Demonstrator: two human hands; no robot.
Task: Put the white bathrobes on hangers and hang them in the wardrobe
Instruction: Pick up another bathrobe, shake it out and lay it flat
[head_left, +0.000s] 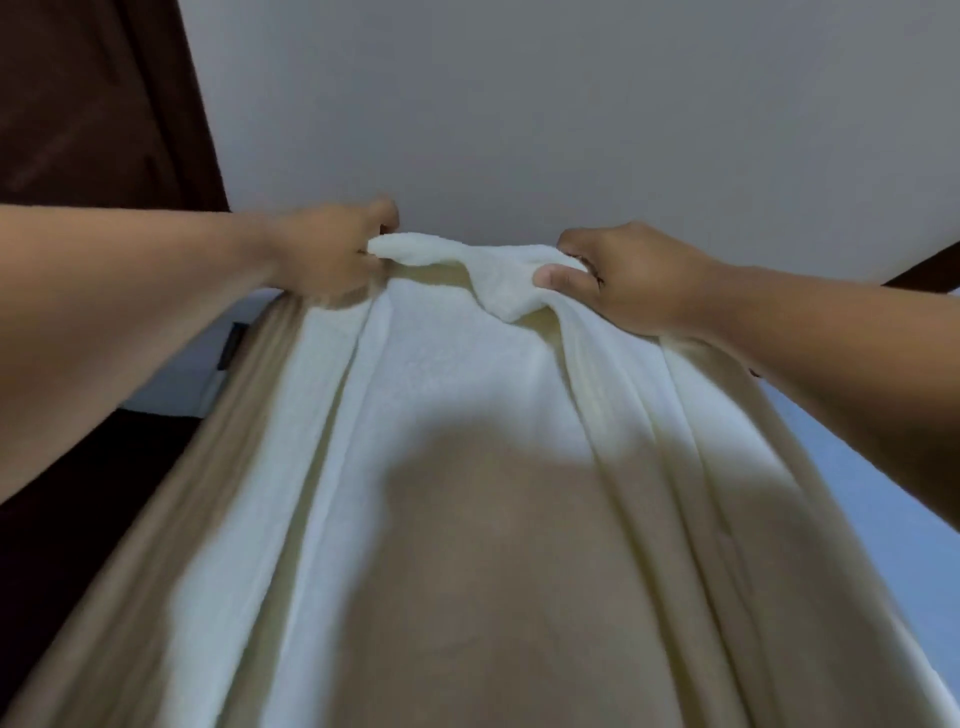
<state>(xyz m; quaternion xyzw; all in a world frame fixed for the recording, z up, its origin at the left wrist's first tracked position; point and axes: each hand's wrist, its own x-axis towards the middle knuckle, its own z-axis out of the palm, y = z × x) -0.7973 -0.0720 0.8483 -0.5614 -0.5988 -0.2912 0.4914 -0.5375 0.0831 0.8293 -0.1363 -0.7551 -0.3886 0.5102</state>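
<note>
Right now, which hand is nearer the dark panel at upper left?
Left. The left hand grips the bathrobe just right of the panel; the right hand grips it farther right.

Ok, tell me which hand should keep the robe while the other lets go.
Probably the right hand: it grips a thick bunch of the robe, thumb over the fold. The left hand only pinches an edge, and sits nearer the dark wood panel.

A plain grey wall (571, 104) fills the top, with a pale blue surface (883, 530) at lower right.
</note>
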